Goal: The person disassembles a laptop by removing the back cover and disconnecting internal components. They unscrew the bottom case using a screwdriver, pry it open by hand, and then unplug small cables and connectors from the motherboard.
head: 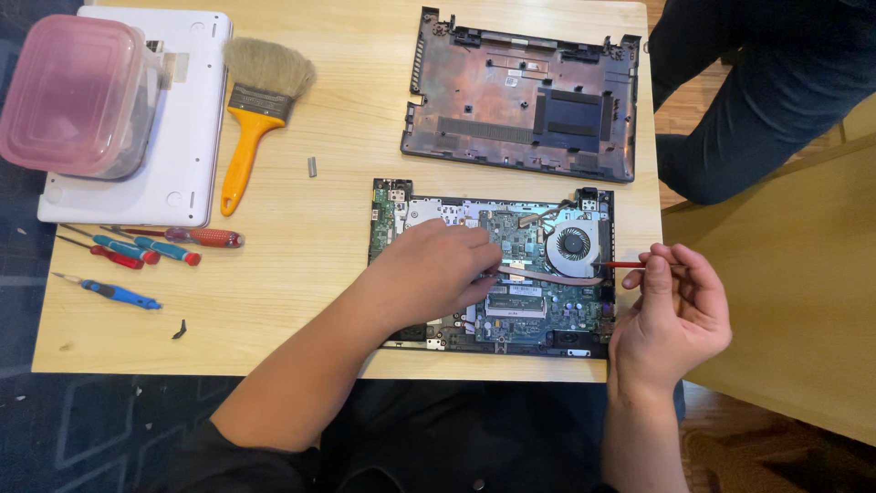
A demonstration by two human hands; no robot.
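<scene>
The right hand (671,306) hovered just off the right edge of the counter (310,274), its grip narrow and pinched around a thin red-handled screwdriver (625,265), whose tip pointed left toward the cooling fan (573,245) of the opened laptop (493,274). The left hand (433,269) lay across the middle of that laptop, palm down, fingers (474,239) curled and pressed onto the green circuit board (520,242); whether its grip closed on anything could not be told, since the fingertips hid what lay under them.

The opened laptop sat near the front edge of the counter, its inner parts facing up: the round fan at the upper right, a memory strip lower down, a pale flat cable crossing beneath the fan. Just behind it, apart by a narrow gap, lay the removed bottom cover (522,99), dark and coppery, inside up.

Farther left, a small grey metal piece (312,166) lay alone on the wood. Beyond it lay a paintbrush (255,110) with a yellow handle and pale bristles, beside a closed white laptop (173,137) that carried a pink-lidded plastic box (71,96). In front of that lay a row of small screwdrivers (151,245) with red and blue handles, and one blue screwdriver (114,292) lay apart, nearer the edge. At the upper right, another person's dark-trousered leg (757,100) stood beside the counter.
</scene>
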